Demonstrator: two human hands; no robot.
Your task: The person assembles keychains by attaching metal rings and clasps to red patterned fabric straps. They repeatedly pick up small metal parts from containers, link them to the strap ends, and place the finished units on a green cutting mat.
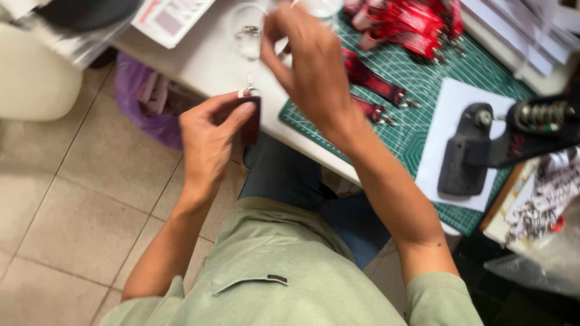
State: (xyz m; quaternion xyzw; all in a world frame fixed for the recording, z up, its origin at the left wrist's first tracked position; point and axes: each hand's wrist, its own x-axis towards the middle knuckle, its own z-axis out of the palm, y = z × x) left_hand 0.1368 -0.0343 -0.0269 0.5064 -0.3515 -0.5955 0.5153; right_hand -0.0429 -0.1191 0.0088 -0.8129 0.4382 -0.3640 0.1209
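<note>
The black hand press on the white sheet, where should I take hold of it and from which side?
Grip the black hand press by its long lever arm, coming from above at the right. The arm juts clear of the base there, while the flat base sits on the white sheet.

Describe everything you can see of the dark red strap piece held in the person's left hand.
The strap piece is a short, dark red band, apparently woven fabric, hanging roughly upright. A small silver metal fitting sits at its top end. The left hand pinches it between thumb and fingers, just off the edge of the white table. The right hand works just above it; contact is unclear.
</note>
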